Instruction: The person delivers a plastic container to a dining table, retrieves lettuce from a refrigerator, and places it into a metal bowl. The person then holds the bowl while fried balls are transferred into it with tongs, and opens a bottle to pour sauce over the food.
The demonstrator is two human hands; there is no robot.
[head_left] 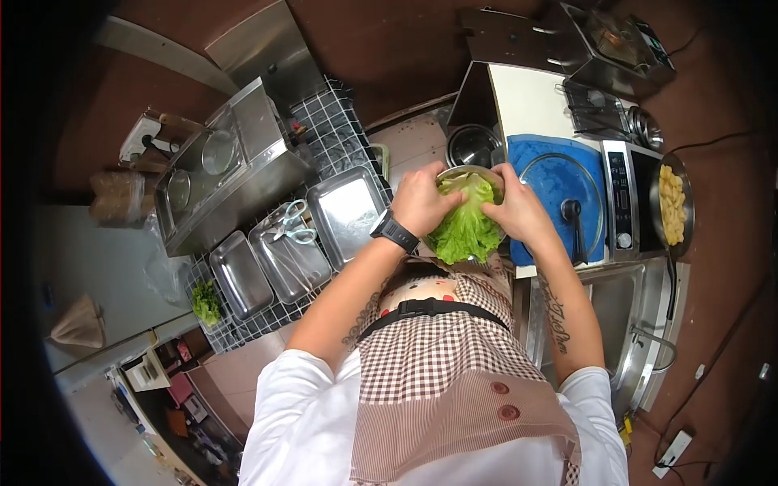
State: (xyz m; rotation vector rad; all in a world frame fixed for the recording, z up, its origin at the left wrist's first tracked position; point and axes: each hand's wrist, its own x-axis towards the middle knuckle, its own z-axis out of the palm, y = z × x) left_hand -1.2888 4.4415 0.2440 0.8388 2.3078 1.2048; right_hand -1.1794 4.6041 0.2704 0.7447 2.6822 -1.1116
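Held in front of my apron is a round metal bowl [488,172] with green leaf lettuce [468,223] in it. My left hand [425,200], below a black wristwatch, grips the bowl's left side, its thumb lying over the leaves. On the other side my right hand [519,206] is closed round the rim, thumb inward against the lettuce. The fingers behind the bowl are hidden. Leaves spread over the near edge and cover most of the bowl's inside.
Left, a checked cloth carries metal trays [347,215], blue-handled scissors [296,225] and more lettuce [207,304]. Right are a glass lid [600,198] on a blue towel [527,146], a cooktop [622,194], a pan [687,194] of yellow pieces and a sink [608,300].
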